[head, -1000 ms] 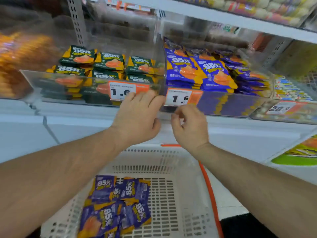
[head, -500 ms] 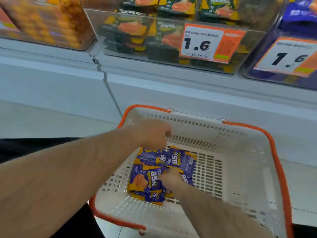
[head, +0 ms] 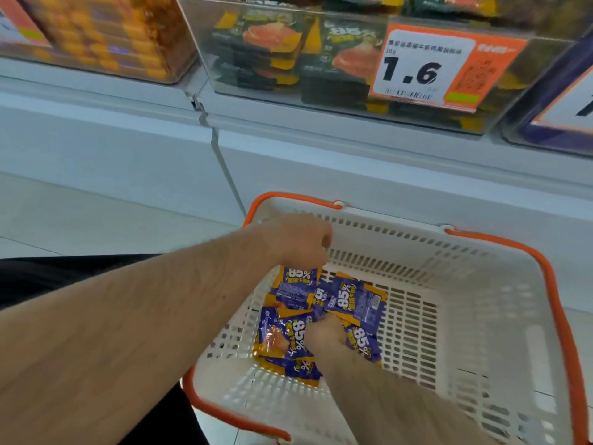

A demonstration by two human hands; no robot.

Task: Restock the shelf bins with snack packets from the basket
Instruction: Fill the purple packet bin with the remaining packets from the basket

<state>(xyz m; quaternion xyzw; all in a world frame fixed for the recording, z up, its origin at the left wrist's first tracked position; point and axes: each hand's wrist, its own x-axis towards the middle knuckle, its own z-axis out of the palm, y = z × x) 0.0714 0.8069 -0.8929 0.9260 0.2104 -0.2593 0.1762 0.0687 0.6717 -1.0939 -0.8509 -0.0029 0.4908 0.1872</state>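
A white basket point(head: 475, 303) with an orange rim sits low in front of the shelf. Several purple-and-yellow "85%" snack packets point(head: 353, 300) lie in its left half. My left hand point(head: 301, 242) hangs over the basket's far left corner, and its curled fingers pinch the top edge of one purple packet point(head: 296, 284). My right hand point(head: 324, 335) is down among the packets with its fingers curled into them; the fingertips are hidden. Above, a clear shelf bin point(head: 353, 110) holds dark green packets. The purple packets' bin point(head: 552, 130) shows only at the right edge.
An orange "1.6" price tag point(head: 423, 69) hangs on the green bin's front. A bin of orange snacks point(head: 112, 36) stands to the left. The white shelf front point(head: 321, 162) runs across below the bins, and pale floor tiles point(head: 80, 220) lie to the left.
Both hands have left the shelf bin fronts and dropped into the basket. The view has tilted down from the bins to the basket, and both hands now reach the purple packets.
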